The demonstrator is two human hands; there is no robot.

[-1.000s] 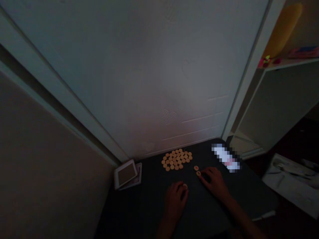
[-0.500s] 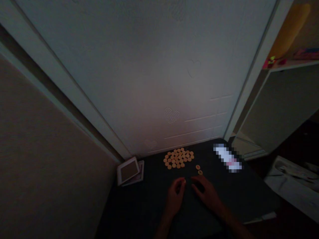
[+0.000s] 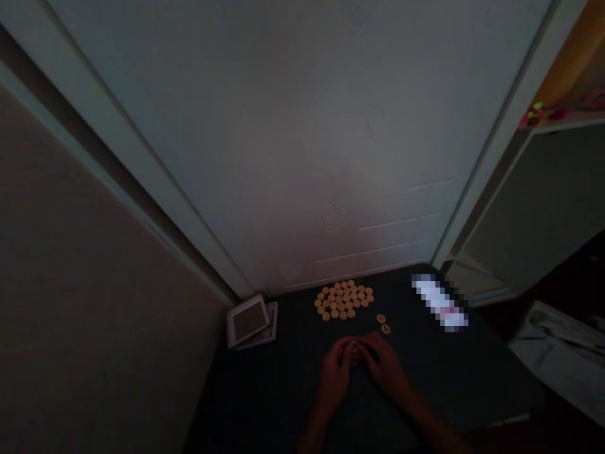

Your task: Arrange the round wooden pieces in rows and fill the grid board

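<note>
Both hands meet low over the dark tabletop, fingertips together. My left hand [image 3: 335, 371] is closed, pinching what looks like a small wooden disc [image 3: 354, 344], mostly covered by fingers. My right hand [image 3: 388, 366] is also closed, its fingertips at the same disc. Just beyond the right hand lie two loose discs, one with a reddish mark [image 3: 380, 319] and one with a dark mark [image 3: 386, 329]. Farther back, several plain round wooden discs [image 3: 346, 298] lie flat in a close cluster near the white panel.
Two white-framed flat items [image 3: 248, 320] overlap at the table's left back corner. A blurred-out bright object [image 3: 439, 302] lies on the right. The white panel [image 3: 293, 157] rises behind the dark table [image 3: 265, 391]. A shelf [image 3: 567, 123] stands to the right.
My hands have come together; the right hand has moved left and its fingers have closed at the left fingertips. The view has shifted slightly. The discs on the table lie as before.
</note>
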